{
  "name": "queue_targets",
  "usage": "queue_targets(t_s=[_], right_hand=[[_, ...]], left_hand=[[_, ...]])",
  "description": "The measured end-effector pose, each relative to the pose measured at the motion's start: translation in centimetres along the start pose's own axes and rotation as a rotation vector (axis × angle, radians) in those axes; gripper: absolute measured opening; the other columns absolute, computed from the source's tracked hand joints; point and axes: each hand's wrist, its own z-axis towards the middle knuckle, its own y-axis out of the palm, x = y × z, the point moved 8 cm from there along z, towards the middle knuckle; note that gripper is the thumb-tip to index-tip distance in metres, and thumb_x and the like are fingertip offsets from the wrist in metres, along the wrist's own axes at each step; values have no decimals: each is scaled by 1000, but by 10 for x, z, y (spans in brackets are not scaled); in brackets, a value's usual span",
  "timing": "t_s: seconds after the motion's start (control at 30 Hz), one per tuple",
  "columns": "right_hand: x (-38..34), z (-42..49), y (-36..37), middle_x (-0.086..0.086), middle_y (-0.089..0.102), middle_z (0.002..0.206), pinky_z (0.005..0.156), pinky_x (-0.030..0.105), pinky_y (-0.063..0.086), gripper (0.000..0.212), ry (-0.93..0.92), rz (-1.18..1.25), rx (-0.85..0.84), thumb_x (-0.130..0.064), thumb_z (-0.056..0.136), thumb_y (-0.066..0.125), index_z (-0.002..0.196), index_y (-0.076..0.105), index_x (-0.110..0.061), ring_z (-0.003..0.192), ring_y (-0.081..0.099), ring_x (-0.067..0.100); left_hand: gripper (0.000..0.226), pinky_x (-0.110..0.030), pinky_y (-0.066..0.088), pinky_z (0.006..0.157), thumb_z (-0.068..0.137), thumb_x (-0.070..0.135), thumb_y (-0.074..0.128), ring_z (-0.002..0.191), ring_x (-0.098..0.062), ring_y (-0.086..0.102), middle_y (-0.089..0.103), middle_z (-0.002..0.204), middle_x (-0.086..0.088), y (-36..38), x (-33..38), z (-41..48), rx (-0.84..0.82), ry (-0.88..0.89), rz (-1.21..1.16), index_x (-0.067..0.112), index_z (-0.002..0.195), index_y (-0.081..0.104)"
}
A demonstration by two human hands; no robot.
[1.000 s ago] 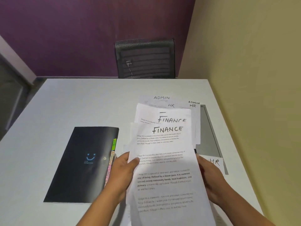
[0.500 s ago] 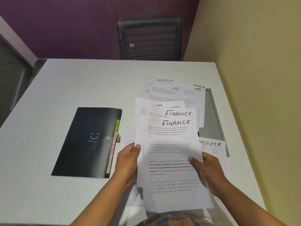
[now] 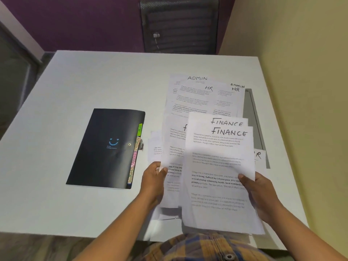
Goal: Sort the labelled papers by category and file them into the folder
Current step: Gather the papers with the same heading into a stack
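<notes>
On the desk (image 3: 79, 87) to the left lies the closed black folder (image 3: 105, 147), long axis running away from the person, tabs along its right edge — one reads "ADMIN". Nearest it, the left hand (image 3: 153, 182) pinches one FINANCE sheet (image 3: 172, 166); the right hand (image 3: 260, 193) grips two more FINANCE sheets (image 3: 218, 176). Beyond them — ADMIN and HR papers (image 3: 197, 97).
</notes>
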Motion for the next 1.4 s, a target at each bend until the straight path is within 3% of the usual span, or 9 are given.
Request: queue_targets(t_s=[0.2,0.47,0.53,0.63,0.77,0.97,1.13,1.3,1.4], right_hand=[[-3,1,34,13,78,106,70,34,62,21,17,-35,-204,-9,93,68,112,67,-1,92,76,31],[15,-3,41,11,76,113,99,58,51,29,116,-177,-294,-7,90,71,119,69,-7,104,72,35],[13,-8,43,11,76,115,101,61,48,30,85,-141,-301,-4,91,68,121,68,-7,109,69,38],[3,-16,46,10,76,113,84,39,61,31,-12,-102,-314,-3,91,67,121,67,-5,105,73,31],[-16,-22,44,9,77,110,79,34,61,27,-167,-145,-310,-11,85,75,112,74,-14,100,74,27],[-41,-21,42,2,79,102,82,45,62,31,-247,-227,-253,-34,78,80,105,77,-20,95,76,26],[-57,-19,33,-13,79,91,67,15,57,20,-390,-250,-55,-22,81,82,99,76,-25,87,75,8],[-66,-27,33,-40,69,85,64,-4,44,30,-444,-279,43,-23,80,82,102,67,-37,85,62,-20],[-69,-28,38,-42,68,78,61,-3,45,27,-460,-320,6,-20,80,83,84,68,-42,79,62,-22]], left_hand=[[23,-52,58,86,97,4,59,103,-34,72,75,112,-10,21,4,-8,-234,-22,-49,14,118,62],[43,-40,61,69,89,-17,51,97,-37,72,74,113,-18,16,1,-13,-260,-61,-205,9,123,58],[35,-38,59,70,95,-6,48,94,-33,71,74,111,-16,15,-2,-14,-225,-98,-205,12,122,61],[23,-38,61,80,99,22,58,99,-26,73,76,111,-9,20,6,-19,-242,-61,-130,15,121,61],[35,-34,61,76,90,-5,65,102,-25,73,76,112,-6,28,25,-24,-313,62,-11,12,121,61],[19,-27,60,69,94,4,63,90,-22,76,79,99,-5,36,47,-26,-316,141,28,13,108,72],[21,-13,54,71,95,8,63,84,-3,72,78,87,16,34,69,-26,-184,363,194,27,97,74],[17,-9,39,47,98,9,60,52,9,58,62,54,16,34,77,-28,-89,532,304,1,89,72],[13,-19,48,71,96,18,63,70,-5,66,77,84,12,34,69,-23,-133,455,305,12,105,72]])
